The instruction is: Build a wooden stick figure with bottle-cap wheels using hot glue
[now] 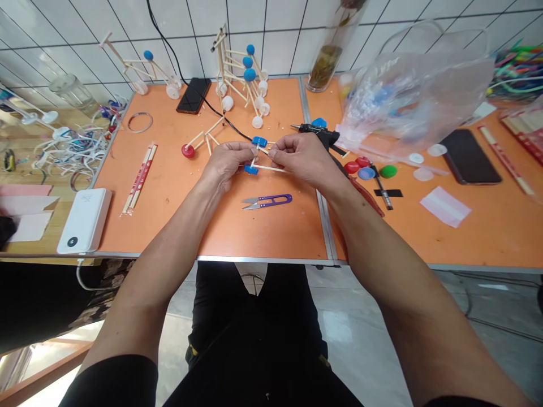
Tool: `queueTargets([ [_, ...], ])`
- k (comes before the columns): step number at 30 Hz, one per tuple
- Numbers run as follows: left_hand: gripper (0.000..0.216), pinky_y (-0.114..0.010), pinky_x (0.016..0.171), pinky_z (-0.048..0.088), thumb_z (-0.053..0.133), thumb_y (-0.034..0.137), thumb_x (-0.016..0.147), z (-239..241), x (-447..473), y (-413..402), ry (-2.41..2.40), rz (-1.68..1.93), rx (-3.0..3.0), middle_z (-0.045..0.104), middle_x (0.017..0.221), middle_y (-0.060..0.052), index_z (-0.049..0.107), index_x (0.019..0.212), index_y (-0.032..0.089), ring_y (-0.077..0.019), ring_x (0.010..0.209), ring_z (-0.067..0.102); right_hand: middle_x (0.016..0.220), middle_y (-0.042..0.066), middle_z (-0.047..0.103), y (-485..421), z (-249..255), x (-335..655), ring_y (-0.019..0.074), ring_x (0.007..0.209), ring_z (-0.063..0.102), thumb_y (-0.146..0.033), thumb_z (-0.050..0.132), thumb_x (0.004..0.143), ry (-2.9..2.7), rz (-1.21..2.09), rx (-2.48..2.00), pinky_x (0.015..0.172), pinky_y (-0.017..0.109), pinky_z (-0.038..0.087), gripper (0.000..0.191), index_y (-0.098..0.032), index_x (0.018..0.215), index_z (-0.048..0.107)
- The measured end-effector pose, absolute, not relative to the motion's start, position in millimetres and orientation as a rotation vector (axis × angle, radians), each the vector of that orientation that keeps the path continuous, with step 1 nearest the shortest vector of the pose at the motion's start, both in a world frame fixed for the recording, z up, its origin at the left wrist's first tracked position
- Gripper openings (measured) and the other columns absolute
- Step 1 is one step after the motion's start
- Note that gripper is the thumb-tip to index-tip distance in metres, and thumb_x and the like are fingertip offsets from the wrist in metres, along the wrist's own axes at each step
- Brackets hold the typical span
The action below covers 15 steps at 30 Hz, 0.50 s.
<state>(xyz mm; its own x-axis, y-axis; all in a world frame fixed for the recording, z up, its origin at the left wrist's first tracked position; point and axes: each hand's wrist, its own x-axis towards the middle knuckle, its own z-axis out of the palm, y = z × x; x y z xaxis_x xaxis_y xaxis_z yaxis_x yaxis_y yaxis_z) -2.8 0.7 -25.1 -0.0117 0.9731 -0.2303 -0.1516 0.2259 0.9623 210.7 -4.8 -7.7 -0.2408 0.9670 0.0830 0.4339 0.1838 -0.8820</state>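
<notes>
A white-tiled wall (280,39) backs an orange surface (275,237), where a seated person in black leans in with both forearms extended over the near edge. A bulging clear plastic bag (424,96) fills the far right, and a model of pale sticks with blue balls (249,74) stands against the wall, beyond the hands.

The right hand (275,154), thumb and fingers pinched together, grips a slim piece of a small stick frame; the left hand (253,151) steadies the same frame between its own fingertips. How firmly either one presses cannot be told.

A white power bank (85,220) sits at the left, well apart from the work, while a dark glue gun (318,134) lies just beyond the right hand, the nearer of the two, its nozzle pointing left.

The stick frame (271,168) itself is at the middle of the surface, caught between the two hands. Its longest visible stick runs nearly left to right, from the left fingertips to beneath the right hand, which hides the far end; a shorter piece joins the two sides near the left fingertips.

Purple-handled snips (271,200) rest on the near side of the frame, apart from both hands, blades to the left. Smallest are the frame's two blue caps (251,169), one on its near side, one beyond.
</notes>
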Motion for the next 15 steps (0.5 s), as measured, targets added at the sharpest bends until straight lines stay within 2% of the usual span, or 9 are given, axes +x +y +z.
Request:
queueTargets([
  [6,0.013,-0.026,0.072,0.057,0.093,0.010,0.085,-19.4,-2.7,-2.3,1.236,1.102,0.928,0.082,0.078,-0.002,0.085,0.081,0.019,-0.0132,0.070,0.070,0.080,0.005,0.075,-3.2,-11.2,210.9,0.0232,0.080,0.065,-0.035,0.095,0.099,-1.774,0.993,-1.319,0.074,0.039,0.052,0.030,-0.026,0.081,0.072],
  [15,0.015,-0.028,0.074,0.055,0.092,0.010,0.088,-20.1,0.1,-2.1,1.267,1.116,0.927,0.078,0.074,-0.001,0.085,0.080,0.021,-0.0142,0.070,0.069,0.079,0.004,0.074,-4.3,-11.1,210.6,0.0240,0.081,0.066,-0.040,0.098,0.097,-1.752,1.021,-1.312,0.075,0.040,0.053,0.033,-0.026,0.084,0.072],
])
